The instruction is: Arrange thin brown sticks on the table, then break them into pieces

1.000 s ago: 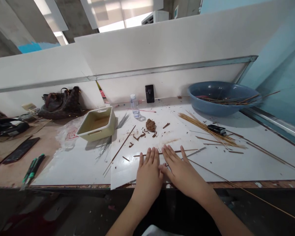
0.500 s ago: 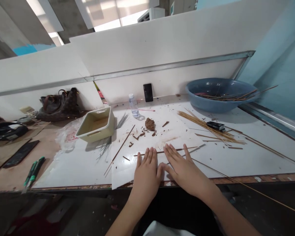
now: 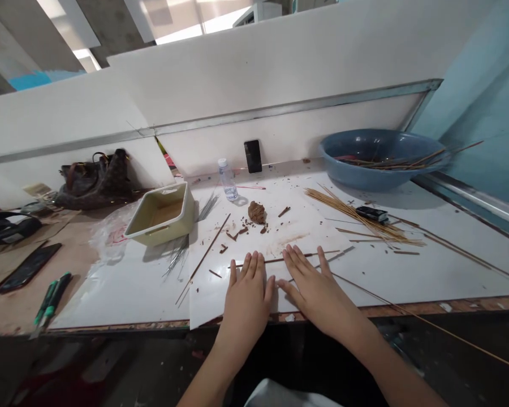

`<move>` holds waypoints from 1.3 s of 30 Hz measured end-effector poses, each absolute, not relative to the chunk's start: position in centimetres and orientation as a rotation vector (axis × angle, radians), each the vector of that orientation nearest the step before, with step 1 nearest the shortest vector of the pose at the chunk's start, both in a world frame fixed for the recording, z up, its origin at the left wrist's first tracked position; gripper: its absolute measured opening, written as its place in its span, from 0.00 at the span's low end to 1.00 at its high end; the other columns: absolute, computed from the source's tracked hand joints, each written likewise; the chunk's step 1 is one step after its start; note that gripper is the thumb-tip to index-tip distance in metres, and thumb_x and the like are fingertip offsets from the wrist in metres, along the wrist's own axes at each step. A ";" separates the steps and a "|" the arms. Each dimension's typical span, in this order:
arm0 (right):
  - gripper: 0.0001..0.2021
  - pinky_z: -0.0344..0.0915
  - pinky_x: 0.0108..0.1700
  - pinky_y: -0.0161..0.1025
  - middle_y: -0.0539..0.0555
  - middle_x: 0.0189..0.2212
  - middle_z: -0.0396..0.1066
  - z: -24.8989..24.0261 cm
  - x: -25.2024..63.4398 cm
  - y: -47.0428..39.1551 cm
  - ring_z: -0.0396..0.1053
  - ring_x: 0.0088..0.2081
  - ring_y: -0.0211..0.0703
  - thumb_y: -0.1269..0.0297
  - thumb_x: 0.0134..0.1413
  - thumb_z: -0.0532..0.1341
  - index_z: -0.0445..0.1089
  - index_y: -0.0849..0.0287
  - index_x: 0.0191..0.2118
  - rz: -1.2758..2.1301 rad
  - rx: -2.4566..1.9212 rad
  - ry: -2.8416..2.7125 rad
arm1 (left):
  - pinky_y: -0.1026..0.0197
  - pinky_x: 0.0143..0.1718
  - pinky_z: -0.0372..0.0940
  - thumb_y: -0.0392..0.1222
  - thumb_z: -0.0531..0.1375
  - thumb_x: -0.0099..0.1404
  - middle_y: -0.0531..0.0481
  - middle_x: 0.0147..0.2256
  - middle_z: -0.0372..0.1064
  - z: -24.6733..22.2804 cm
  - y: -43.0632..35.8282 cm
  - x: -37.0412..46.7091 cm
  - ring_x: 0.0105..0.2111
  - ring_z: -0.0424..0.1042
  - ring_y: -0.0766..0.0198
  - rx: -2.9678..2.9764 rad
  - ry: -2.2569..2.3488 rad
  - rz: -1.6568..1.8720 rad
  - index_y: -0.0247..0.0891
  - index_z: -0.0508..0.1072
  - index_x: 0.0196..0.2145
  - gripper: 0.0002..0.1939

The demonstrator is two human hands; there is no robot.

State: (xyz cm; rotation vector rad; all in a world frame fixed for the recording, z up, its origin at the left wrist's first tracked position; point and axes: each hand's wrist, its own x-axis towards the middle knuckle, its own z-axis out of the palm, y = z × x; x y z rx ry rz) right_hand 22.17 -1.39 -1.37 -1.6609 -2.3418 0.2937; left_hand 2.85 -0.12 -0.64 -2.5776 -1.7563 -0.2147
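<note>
My left hand point(image 3: 246, 297) lies flat with its fingers stretched over a thin stick coated in brown paste point(image 3: 274, 260). Beside it, my right hand point(image 3: 318, 288) rests flat on the same stick, fingers spread a little. The stick runs crosswise under both sets of fingertips, and its bare end shows to the right. A small gap separates the two thumbs. Close to my right hand lies a flat grey strip point(image 3: 343, 254), partly hidden by the fingers. Beyond my hands sits a lump of brown paste point(image 3: 257, 212) with crumbs around it. Another coated stick point(image 3: 210, 249) lies to the left.
A bundle of bamboo sticks point(image 3: 343, 212) lies at right under a small black object point(image 3: 371, 213). Behind stands a blue basin point(image 3: 365, 178) holding sticks. A bottle point(image 3: 228, 181), a phone point(image 3: 253, 156), a yellowish tub point(image 3: 165, 233) and green-black tools point(image 3: 53, 299) are around.
My thumbs, touching before, are now slightly apart. Both hands stay flat on the coated stick. The whole view has shifted a little.
</note>
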 end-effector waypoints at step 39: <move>0.39 0.30 0.78 0.69 0.64 0.79 0.43 -1.5 22.8 -1.0 0.41 0.80 0.55 0.40 0.78 0.41 0.43 0.64 0.80 0.252 -1.748 -2.358 | 0.34 0.75 0.53 0.46 0.49 0.82 0.33 0.74 0.57 -1.0 -0.4 1.0 0.76 0.55 0.46 -2.529 -1.798 -0.226 0.28 0.59 0.75 0.30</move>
